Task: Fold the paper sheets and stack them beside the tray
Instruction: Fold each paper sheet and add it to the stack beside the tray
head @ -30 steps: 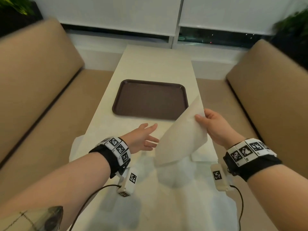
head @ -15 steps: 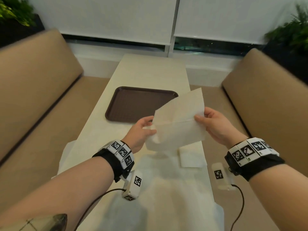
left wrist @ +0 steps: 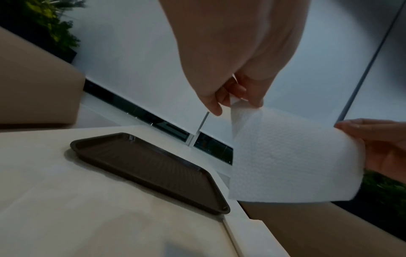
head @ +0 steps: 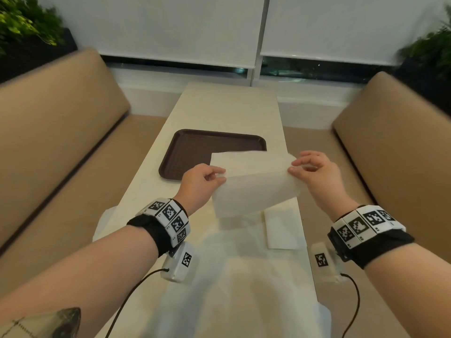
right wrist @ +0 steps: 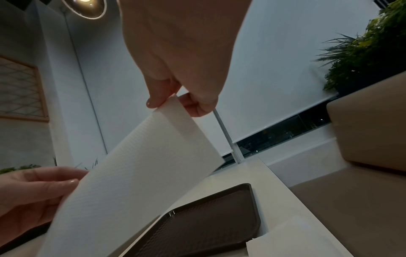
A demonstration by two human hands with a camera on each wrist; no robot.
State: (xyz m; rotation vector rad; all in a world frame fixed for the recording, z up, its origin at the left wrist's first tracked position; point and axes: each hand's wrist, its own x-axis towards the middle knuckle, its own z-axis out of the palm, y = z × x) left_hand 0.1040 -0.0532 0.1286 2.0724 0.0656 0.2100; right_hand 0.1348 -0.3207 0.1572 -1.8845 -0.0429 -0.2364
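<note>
The paper sheet [head: 253, 184] hangs mid-frame above the table [head: 229, 111], doubled over. The left hand [head: 202, 184] and right hand [head: 314, 174] each pinch an upper corner between thumb and fingertips, apparently to align the edges. The tray [head: 188, 152] lies behind, upper centre. A folded sheet [head: 283, 228] (lower right of centre) lies beside it; nothing obstructs.

Left hand [head: 203, 184] and right hand [head: 314, 174] pinch a doubled paper sheet [head: 253, 181] above the tray [head: 185, 154].
</note>
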